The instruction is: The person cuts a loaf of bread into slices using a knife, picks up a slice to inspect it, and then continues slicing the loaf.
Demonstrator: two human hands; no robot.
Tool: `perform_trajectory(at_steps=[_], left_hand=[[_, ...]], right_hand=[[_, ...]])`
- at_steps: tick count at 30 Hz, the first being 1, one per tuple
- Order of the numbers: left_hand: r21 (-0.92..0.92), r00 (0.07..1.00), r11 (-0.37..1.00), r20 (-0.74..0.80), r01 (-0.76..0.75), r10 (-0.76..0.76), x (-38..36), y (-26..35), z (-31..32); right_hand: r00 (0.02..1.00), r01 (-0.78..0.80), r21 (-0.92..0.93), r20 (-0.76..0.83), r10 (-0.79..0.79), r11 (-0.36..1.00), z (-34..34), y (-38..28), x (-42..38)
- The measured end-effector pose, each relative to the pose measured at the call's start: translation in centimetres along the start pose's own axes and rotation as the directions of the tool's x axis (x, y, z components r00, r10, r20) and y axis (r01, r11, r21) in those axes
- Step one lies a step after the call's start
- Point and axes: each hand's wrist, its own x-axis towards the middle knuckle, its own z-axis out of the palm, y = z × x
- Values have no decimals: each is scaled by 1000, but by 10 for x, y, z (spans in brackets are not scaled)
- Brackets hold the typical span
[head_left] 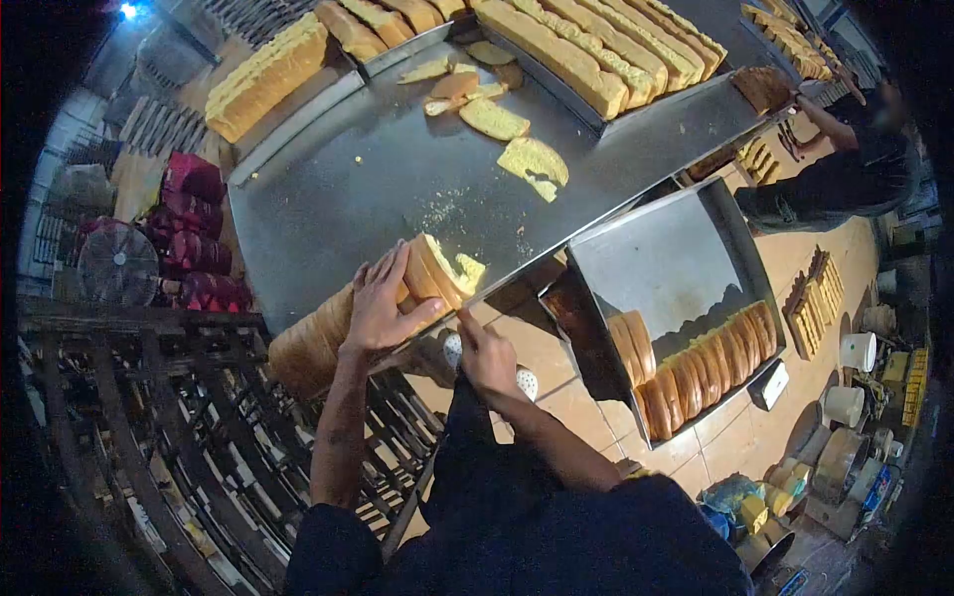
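Observation:
A long brown loaf of bread point(313, 343) lies along the near edge of the metal table point(328, 209), with cut lines across it. My left hand point(378, 303) presses on its top, thumb and fingers spread around it. Close to the cut end, my right hand point(487, 353) is closed with the index finger pointing at the bread's lower edge; whatever it grips is hidden. A torn yellow piece of bread point(469, 271) rests against the cut face. Crumbs point(442, 211) and several bread slices point(494, 119) are scattered farther back on the table.
Whole long loaves point(556, 60) line the far side. Right of me stands a metal tray point(656, 248) with sliced bread point(711, 368) in it. A dark rack point(179, 427) is at lower left. Another person's arm point(830, 124) reaches in at the right, touching a loaf.

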Motion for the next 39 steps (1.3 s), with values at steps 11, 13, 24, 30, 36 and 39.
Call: perform_trajectory(at_steps=[11,13,24,30,36,39], left_hand=[[-125,1000,992,-3,22,-23,2,-1,-2],[-202,1000,979,10,19,-18,2,-4,-2],[-124,1000,992,7,25,-25,-2,-9,-8],[52,990,989,-1,139,-139,-22,-16,-8],[9,989,989,-32,145,-144,-28,-18,-5],[-17,988,989,-39,146,-147,-28,-18,-5]], right_hand=[[992,24,194,-129,1,981,-45,3,31],[989,5,230,-148,29,973,-59,4,54],[984,-48,306,-149,97,951,-79,26,-78],[990,121,180,-99,-104,976,-57,10,-55],[947,306,76,-131,-295,949,-16,-17,-32],[925,360,35,-146,-352,932,-4,-13,-24]])
